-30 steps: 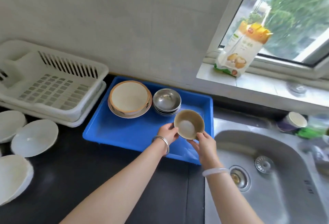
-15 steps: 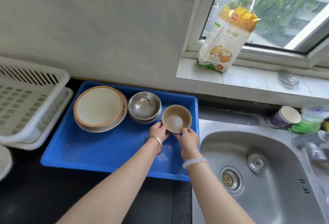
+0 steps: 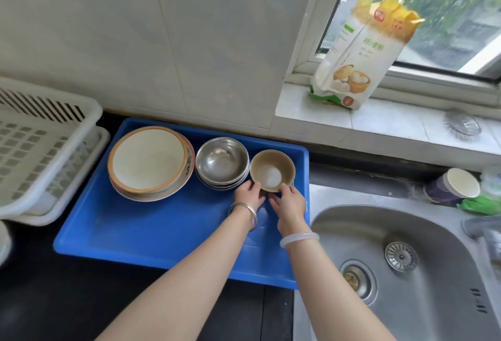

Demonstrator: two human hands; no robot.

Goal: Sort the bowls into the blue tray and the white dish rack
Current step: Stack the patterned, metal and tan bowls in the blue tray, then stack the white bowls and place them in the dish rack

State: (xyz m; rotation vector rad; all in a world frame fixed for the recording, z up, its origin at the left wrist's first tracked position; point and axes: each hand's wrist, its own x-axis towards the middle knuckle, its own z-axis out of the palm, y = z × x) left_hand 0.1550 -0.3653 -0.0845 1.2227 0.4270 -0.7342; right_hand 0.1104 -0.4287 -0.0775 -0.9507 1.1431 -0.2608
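Rectangular blue plastic tray: stack of wide tan-rimmed bowls, nested steel bowls, small brown ceramic bowl gripped by left hand and right hand. Slatted white plastic dish rack: no bowls visible; sorting apparently unfinished.

Bare forearms, silver bangle on left wrist, pale translucent bangle on right.

One blue tray held three groups of bowls: one small brown bowl, a stack of steel bowls, perhaps three or four, and about two wide bowls. One white dish rack stood beside it. Two hands were there.
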